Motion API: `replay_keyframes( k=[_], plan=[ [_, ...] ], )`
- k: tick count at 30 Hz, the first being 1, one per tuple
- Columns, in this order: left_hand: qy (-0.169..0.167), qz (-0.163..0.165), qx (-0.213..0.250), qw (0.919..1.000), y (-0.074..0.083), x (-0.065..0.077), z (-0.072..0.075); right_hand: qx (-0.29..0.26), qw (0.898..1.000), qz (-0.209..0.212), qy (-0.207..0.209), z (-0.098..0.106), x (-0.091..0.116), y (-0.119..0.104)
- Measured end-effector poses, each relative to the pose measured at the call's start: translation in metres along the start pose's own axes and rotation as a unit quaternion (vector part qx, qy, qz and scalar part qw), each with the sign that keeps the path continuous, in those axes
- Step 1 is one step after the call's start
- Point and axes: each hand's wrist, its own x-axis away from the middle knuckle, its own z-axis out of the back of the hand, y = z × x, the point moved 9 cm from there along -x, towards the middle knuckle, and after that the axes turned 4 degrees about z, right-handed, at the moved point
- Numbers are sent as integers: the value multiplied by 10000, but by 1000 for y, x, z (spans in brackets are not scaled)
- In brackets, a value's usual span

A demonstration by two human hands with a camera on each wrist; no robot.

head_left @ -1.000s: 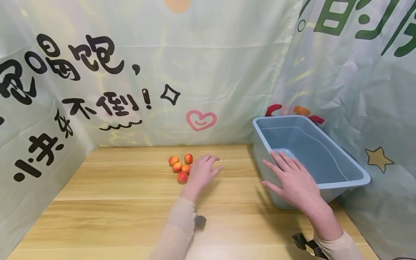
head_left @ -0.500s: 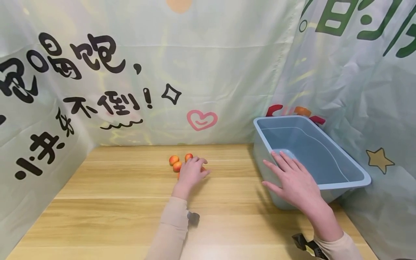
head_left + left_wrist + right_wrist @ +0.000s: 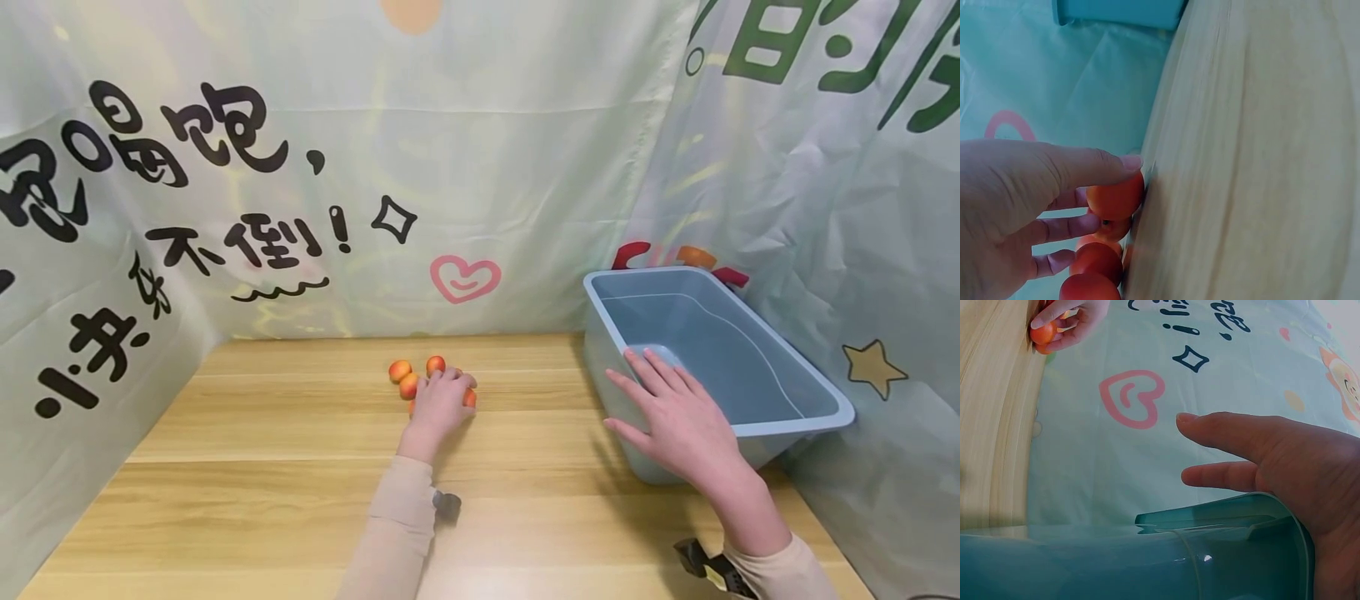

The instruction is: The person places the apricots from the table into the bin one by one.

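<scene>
My left hand (image 3: 441,407) is at the cluster of small round orange-red fruits (image 3: 400,372) near the back of the table. Its thumb and fingers curl round the rightmost fruit (image 3: 470,398), low at the tabletop. The left wrist view shows the thumb along this fruit (image 3: 1116,199) and the fingers behind it, with several other fruits (image 3: 1099,261) lined up beyond. Part of the cluster is hidden under the hand in the head view. My right hand (image 3: 678,417), fingers straight and spread, lies over the near left rim of a blue-grey plastic tub (image 3: 783,429).
The tub stands at the right of the wooden table (image 3: 247,500), close to the printed cloth (image 3: 525,183) that hangs behind and at the sides. Each wrist carries a small dark camera (image 3: 447,505). Bare wood lies between the fruits and the tub.
My left hand has moved slightly left and down onto the fruits, covering some, and its thumb and fingers have closed round the rightmost one. My right hand and the tub have stayed put.
</scene>
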Motion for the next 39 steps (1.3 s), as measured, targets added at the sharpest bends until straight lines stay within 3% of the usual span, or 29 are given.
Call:
replay_keyframes(
  k=[12,39],
  plan=[
    [33,-122,25,9999,7,0,-1,-9,10000,20,4,0,-2,-2],
    [554,-716,263,9955,52,-10,18,-20,10000,-43,-52,-2,0,1]
  ],
)
